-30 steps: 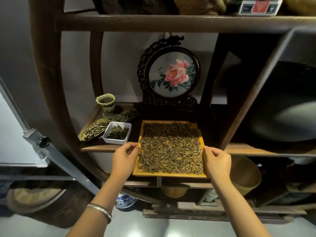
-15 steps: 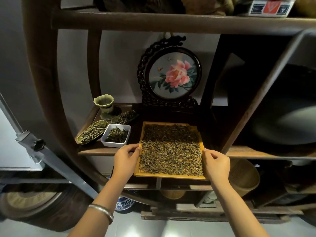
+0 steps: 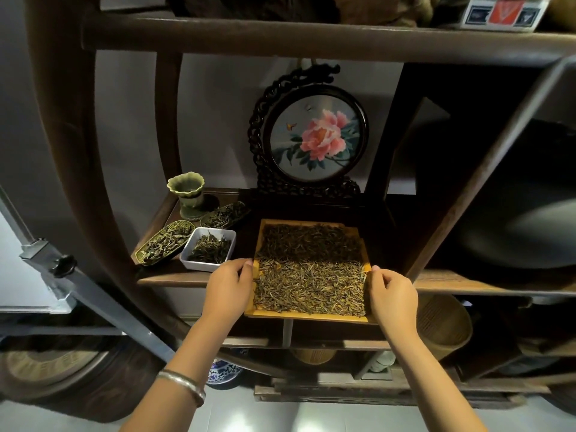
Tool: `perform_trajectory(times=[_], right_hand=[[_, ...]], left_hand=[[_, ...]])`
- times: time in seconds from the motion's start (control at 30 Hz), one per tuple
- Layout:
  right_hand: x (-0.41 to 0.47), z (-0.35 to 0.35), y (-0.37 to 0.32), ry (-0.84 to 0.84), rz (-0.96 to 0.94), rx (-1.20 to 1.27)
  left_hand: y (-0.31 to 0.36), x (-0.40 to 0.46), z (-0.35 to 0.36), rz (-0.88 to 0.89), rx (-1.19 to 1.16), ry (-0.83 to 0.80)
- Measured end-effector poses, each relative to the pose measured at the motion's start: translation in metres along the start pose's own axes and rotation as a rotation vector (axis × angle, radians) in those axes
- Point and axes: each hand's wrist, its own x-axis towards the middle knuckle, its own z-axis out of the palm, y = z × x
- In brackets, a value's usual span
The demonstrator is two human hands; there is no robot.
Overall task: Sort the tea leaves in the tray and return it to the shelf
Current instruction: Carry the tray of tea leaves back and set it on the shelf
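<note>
Head view: tray of tea leaves sits half onto the shelf, long axis pointing straight in toward the flower screen behind it. Near half overhangs the shelf edge toward us. Left hand grips the tray's left rim, right hand grips the right rim, fingers curled over each side. Both are equally near, so we judge the next push goes straight back toward the screen. White dish is just left of the tray; the gap looks tight, hard to confirm in shadow.
</note>
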Motion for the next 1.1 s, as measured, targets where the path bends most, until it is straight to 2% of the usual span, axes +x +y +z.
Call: perform_trajectory(times=[0.17, 0.33, 0.43, 0.6, 1.1], right_hand=[[-0.031, -0.026, 0.019, -0.079, -0.088, -0.064], [-0.063, -0.038, 0.041, -0.179, -0.064, -0.144], [-0.067, -0.033, 0.038, -0.245, -0.072, -0.135], [-0.058, -0.026, 0.029, -0.203, -0.13, -0.152], [-0.028, -0.008, 0.017, -0.112, -0.081, -0.186]], left_hand=[[-0.017, -0.04, -0.029, 0.064, -0.07, 0.053], [-0.029, -0.074, -0.041, 0.089, 0.096, -0.103], [-0.025, -0.074, -0.038, 0.135, 0.137, -0.143], [-0.021, -0.064, -0.03, 0.12, 0.129, -0.119], [-0.011, -0.025, -0.009, 0.051, 0.112, -0.039]])
